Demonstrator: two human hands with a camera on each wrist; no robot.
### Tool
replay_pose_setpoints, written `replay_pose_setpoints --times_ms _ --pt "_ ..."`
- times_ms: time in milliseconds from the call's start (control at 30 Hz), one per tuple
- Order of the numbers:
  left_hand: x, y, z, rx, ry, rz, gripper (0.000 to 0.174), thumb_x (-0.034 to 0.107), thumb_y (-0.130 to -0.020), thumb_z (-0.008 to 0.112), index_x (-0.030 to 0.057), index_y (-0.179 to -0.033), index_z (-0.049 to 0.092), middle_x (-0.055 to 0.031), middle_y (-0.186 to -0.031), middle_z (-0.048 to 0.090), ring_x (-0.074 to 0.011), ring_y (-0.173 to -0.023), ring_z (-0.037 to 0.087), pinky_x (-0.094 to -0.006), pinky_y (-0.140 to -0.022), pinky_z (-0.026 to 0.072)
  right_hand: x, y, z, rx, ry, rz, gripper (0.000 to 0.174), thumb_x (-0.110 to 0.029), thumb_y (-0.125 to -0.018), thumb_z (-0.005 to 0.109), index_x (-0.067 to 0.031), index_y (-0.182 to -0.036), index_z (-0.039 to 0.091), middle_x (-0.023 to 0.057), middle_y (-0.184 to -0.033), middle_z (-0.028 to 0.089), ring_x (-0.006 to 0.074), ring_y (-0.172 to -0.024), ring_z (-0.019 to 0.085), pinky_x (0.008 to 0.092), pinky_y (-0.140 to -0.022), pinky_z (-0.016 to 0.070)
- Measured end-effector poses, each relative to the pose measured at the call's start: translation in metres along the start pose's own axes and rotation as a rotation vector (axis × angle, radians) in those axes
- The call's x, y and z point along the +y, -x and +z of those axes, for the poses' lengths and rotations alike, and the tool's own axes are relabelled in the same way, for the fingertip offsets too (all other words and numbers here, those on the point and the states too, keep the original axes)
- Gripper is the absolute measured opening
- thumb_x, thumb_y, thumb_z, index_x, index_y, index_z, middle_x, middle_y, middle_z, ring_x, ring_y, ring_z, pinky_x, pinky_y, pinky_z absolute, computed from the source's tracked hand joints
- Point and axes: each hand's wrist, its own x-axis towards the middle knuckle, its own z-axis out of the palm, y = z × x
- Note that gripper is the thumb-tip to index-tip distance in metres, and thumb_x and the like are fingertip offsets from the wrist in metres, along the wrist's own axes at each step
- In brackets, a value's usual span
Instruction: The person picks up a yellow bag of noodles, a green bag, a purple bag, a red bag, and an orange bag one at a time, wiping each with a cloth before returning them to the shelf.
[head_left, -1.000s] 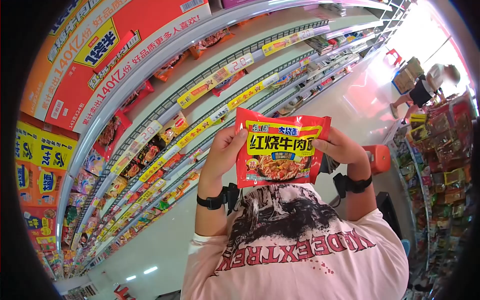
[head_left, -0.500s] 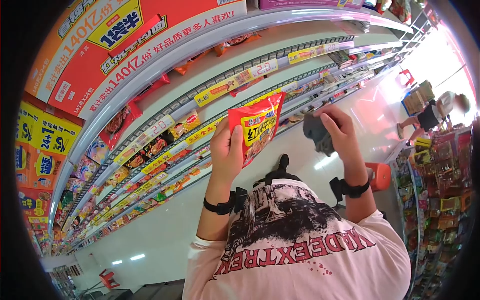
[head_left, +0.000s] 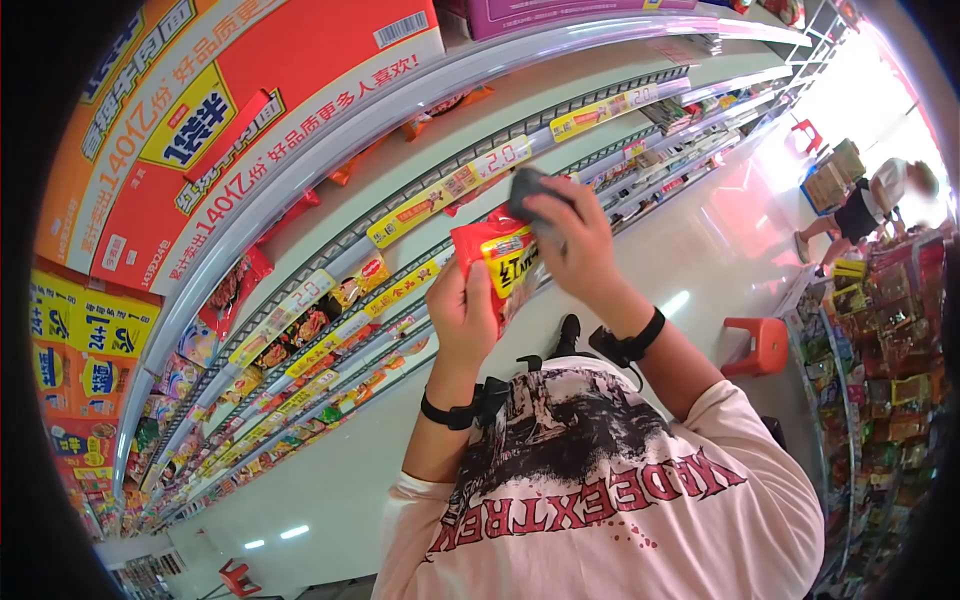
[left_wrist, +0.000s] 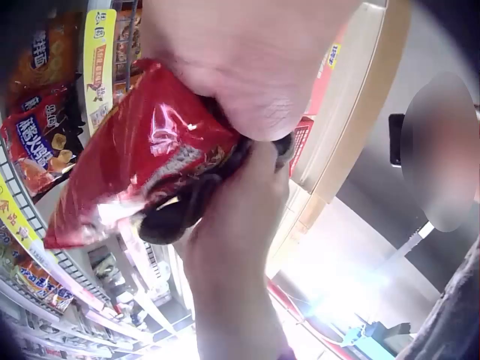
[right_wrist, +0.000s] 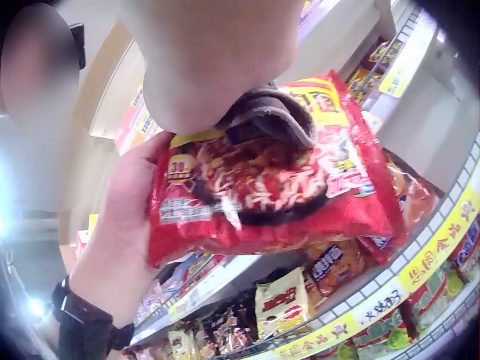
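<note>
In the head view my left hand [head_left: 463, 312] grips a red instant noodle packet [head_left: 505, 265] by its left side, thumb on the printed front. The packet is turned at an angle, its right part hidden behind my right hand [head_left: 580, 245]. That hand holds a bunched dark grey cloth [head_left: 530, 195] at the packet's upper right. From the right wrist view, the cloth [right_wrist: 270, 116] lies over the packet's front, above the printed noodle bowl. The left wrist view has the shiny packet [left_wrist: 142, 142] with the cloth [left_wrist: 180, 217] along its lower side.
Curved shelves with price labels [head_left: 495, 158] and bagged noodles [head_left: 362, 282] run along the left. Large red cartons [head_left: 270, 120] stand on top. At right are a red stool [head_left: 757, 345], a rack of packaged goods [head_left: 885, 370] and a person [head_left: 865, 205] by a cardboard box [head_left: 832, 178].
A second ago both hands held the packet facing up. My right hand let go, drew away rightward with the cloth, then came back left onto the packet, which my left hand has turned.
</note>
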Motion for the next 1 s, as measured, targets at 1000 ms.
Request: replay_pose_setpoints --times_ms 1000 --pt "-0.01 -0.033 0.011 0.349 0.831 -0.432 0.041 0.032 -0.112 0.05 -0.0017 -0.131 0.061 -0.0119 -0.123 0.072 -0.0192 -0.106 0.071 -0.0337 -0.092 0.0569 0.047 0.029 -0.052 -0.29 -0.155 0.421 0.047 0.006 -0.082 0.053 -0.0031 -0.126 0.067 0.0155 -0.139 0.063 0.0355 -0.127 0.06 0.0415 -0.111 0.0469"
